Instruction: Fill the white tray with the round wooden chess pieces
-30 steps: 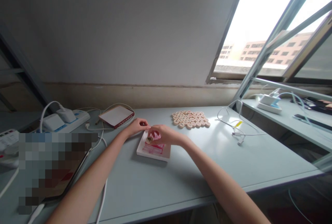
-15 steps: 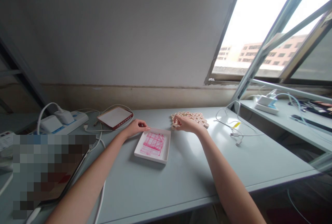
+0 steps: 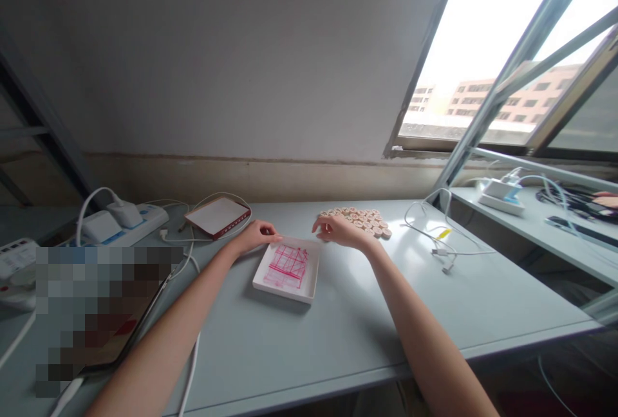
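Note:
A shallow white tray [image 3: 313, 275] lies mid-table, and a sheet with a pink grid [image 3: 287, 266] covers its bottom. My left hand [image 3: 258, 235] has curled fingers and pinches the tray's far left corner. My right hand [image 3: 338, 231] hovers just past the tray's far right corner, at the near left edge of a flat cluster of several round wooden pieces [image 3: 364, 219]. Its fingertips are drawn together in a pinch, and whatever sits between them is too small to make out.
A red-edged flat box [image 3: 217, 216] and a white power strip with plugs [image 3: 120, 221] sit at the back left. Loose white cables [image 3: 437, 243] lie to the right. A second desk with a charger [image 3: 499, 190] stands by the open window. A blurred patch [image 3: 96, 314] covers the near left.
My right hand left the tray, reached the wooden pieces, and has now drawn back a little toward the tray. My left hand stayed at the tray's corner.

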